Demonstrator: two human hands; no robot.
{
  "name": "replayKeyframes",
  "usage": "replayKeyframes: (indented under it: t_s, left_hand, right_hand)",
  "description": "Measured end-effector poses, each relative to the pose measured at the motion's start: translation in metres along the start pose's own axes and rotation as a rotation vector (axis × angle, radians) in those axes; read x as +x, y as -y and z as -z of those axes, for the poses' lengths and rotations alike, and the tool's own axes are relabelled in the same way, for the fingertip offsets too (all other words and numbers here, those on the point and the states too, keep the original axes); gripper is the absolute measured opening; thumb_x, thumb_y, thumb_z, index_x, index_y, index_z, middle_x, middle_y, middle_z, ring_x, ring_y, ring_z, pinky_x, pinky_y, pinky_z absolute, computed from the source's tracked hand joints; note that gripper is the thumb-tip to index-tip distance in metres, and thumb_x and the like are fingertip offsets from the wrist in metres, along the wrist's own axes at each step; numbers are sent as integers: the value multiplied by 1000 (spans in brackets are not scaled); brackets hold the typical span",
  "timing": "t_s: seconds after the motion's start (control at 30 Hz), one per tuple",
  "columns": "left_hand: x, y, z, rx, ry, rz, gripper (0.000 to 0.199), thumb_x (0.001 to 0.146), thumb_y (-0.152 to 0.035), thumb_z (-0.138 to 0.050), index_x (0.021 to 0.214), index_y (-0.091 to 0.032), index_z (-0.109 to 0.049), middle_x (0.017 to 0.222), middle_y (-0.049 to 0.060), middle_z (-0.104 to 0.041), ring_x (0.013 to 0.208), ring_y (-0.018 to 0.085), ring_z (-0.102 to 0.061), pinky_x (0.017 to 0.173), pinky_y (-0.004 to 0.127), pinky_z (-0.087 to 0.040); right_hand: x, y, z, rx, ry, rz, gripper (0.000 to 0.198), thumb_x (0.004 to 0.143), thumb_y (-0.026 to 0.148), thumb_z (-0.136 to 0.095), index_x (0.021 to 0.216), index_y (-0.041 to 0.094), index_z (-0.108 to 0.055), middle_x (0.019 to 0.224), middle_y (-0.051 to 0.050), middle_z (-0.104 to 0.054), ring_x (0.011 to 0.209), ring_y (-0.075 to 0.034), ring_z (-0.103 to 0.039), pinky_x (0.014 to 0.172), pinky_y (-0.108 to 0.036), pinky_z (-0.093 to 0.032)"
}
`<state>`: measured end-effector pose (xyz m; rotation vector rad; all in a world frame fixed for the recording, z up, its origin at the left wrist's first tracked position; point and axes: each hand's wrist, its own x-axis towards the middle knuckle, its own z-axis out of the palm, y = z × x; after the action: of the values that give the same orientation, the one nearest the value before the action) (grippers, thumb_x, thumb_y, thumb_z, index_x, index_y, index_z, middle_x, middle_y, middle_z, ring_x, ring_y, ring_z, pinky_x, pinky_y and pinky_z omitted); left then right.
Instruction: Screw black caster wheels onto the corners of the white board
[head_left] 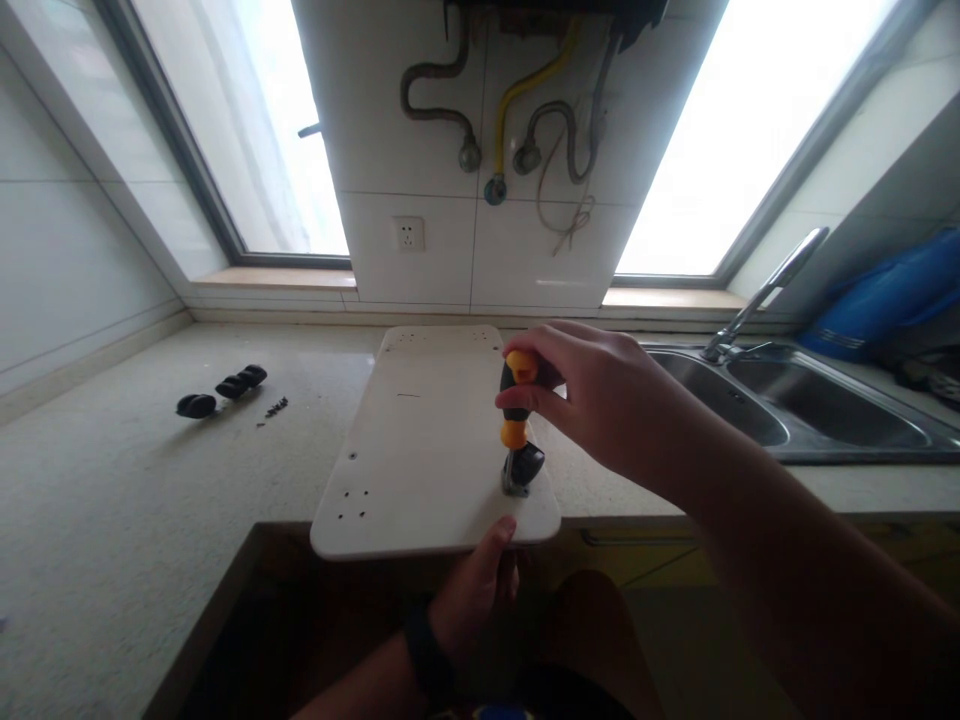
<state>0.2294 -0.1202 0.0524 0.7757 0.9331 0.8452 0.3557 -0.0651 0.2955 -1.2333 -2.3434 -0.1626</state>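
My right hand (600, 390) is closed round the handle of a yellow and black screwdriver (514, 432), which stands nearly upright. Its shaft reaches down to the metal mounting plate of a black caster wheel (529, 464) near the right front corner of a white board (427, 450). Whether the tip sits in a screw is too small to tell. My left hand (480, 575) grips the board's front edge just below the caster, thumb on top and fingers underneath, partly hidden. Small holes show at the board's other corners.
Several loose black casters (240, 381) and a small pile of screws (277, 408) lie on the speckled countertop (187, 500) to the left. At right is a steel double sink (795, 452) with a tap (765, 295). Pipes (502, 120) and a socket (409, 234) are on the wall.
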Motion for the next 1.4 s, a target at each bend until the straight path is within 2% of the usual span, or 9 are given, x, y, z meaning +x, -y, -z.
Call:
replayKeyframes:
  t_s: [0.33, 0.53, 0.6, 0.8, 0.97, 1.07, 1.17, 1.27, 1.4]
  left_hand:
    - [-2, -3, -1, 33, 0, 10, 67, 81, -81, -52, 65, -16, -63, 47, -6, -41, 49, 10, -36, 56, 28, -31]
    - [-2, -5, 0, 47, 31, -10, 68, 81, -82, -51, 64, -17, -62, 46, -6, -40, 48, 10, -34, 57, 28, -31]
    - [-3, -6, 1, 44, 37, -6, 68, 81, -82, -51, 63, -17, -60, 45, -6, -40, 49, 10, -34, 58, 28, -31]
    - [-2, -4, -1, 46, 8, 6, 68, 81, -82, -50, 60, -18, -59, 45, -5, -39, 48, 11, -34, 58, 29, -31]
    - [-1, -1, 0, 25, -4, -26, 66, 83, -79, -52, 62, -17, -59, 46, -5, -41, 47, 10, -34, 55, 28, -29]
    - [0, -1, 1, 14, 1, -32, 65, 84, -78, -52, 62, -18, -57, 47, -6, -40, 47, 10, -32, 54, 28, -27]
    - [-1, -3, 1, 52, 10, -44, 66, 84, -79, -51, 60, -18, -57, 45, -5, -39, 47, 10, -33, 56, 29, -30]
    - [-2, -5, 1, 52, 10, -51, 66, 85, -78, -50, 63, -17, -60, 45, -5, -40, 47, 10, -33, 56, 29, -30]
    - [-2, -5, 0, 27, 11, -53, 65, 85, -78, -52, 64, -17, -60, 47, -5, -41, 46, 9, -33, 53, 28, -28]
  right_hand:
    - [-1, 6, -13, 30, -54, -130, 32, 91, 46, -67, 97, 16, -54, 83, -4, -63, 68, -16, -55, 60, -32, -41]
    - [-7, -4, -6, 527, 295, -105, 37, 99, 32, -51, 135, 26, -45, 114, -7, -65, 89, -18, -67, 69, -32, -52]
    - [-8, -9, -5, 637, 375, -75, 36, 98, 30, -54, 133, 28, -46, 120, -7, -64, 93, -18, -68, 69, -30, -54]
    - [-7, -4, -11, 503, 190, -151, 30, 90, 38, -70, 110, 23, -53, 92, -1, -69, 74, -15, -69, 62, -27, -52]
    - [-6, 6, -21, 215, -95, -140, 45, 77, 49, -81, 86, 22, -46, 67, 5, -58, 54, -10, -52, 50, -23, -37]
    - [-4, 4, -25, 137, -137, -119, 41, 78, 47, -79, 85, 22, -46, 65, 6, -56, 53, -9, -49, 50, -23, -34]
    - [-3, -1, -20, 173, -56, -85, 35, 87, 44, -71, 107, 20, -55, 82, -1, -66, 66, -13, -59, 61, -27, -43]
    - [-4, -11, -8, 345, 153, 7, 46, 97, 35, -57, 140, 24, -44, 120, -11, -66, 96, -19, -66, 77, -33, -51]
    - [-3, -21, 7, 558, 397, 55, 41, 95, 24, -58, 135, 25, -47, 125, -9, -65, 103, -18, -67, 79, -30, -53]
